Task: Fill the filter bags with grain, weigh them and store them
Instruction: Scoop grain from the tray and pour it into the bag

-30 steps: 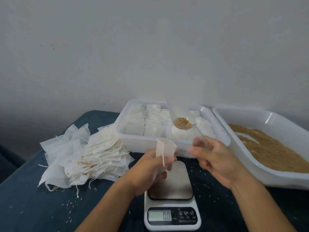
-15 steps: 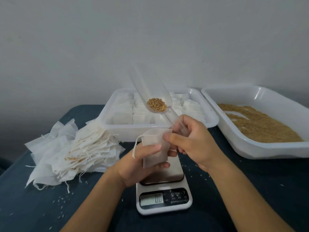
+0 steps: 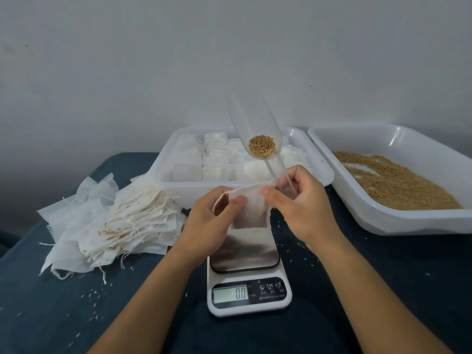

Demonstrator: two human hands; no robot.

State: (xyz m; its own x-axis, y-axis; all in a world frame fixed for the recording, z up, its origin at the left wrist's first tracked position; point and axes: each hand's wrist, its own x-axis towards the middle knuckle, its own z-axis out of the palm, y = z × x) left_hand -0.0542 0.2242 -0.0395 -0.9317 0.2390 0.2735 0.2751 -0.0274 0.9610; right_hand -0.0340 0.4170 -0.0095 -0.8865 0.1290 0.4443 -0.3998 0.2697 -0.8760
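Observation:
An empty white filter bag (image 3: pixel 251 209) hangs above the scale (image 3: pixel 246 282), which reads 0.0. My left hand (image 3: pixel 209 223) pinches the bag's left top edge. My right hand (image 3: pixel 304 200) pinches the right top edge with the thumb while gripping the handle of a clear plastic scoop (image 3: pixel 255 126). The scoop points up and away, with a small heap of brown grain in its bowl. A white tray of filled bags (image 3: pixel 178 185) stands behind my hands. The white tray of loose grain (image 3: pixel 383 221) is at the right.
A pile of empty filter bags (image 3: pixel 112 221) with strings lies at the left on the dark blue cloth. Stray grains are scattered on the cloth around the scale. A plain wall rises behind the trays.
My right hand came in to the bag and now pinches its right edge. Both hands have spread the bag's mouth wider. The scoop has tipped more upright.

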